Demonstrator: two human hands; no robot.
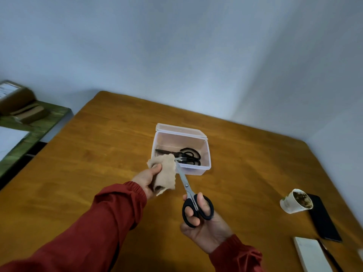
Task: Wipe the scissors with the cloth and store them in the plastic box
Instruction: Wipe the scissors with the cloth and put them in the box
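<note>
My right hand (pixel 204 228) holds a pair of black-handled scissors (pixel 186 189) by the handles, fingers through the loops, blades shut and pointing up-left. My left hand (pixel 147 179) grips a beige cloth (pixel 165 173) bunched against the blade tips. Just beyond stands the clear plastic box (pixel 206 165), lid hinged open at the back, with other black-handled scissors (pixel 186 156) lying inside it.
A wooden table (pixel 98 163) carries everything. At the right sit a white cup (pixel 294 203) with dark contents, a black phone (pixel 324 218), a white notepad (pixel 312 254) and a dark pen. A green shelf (pixel 29 130) with brown packages stands at far left.
</note>
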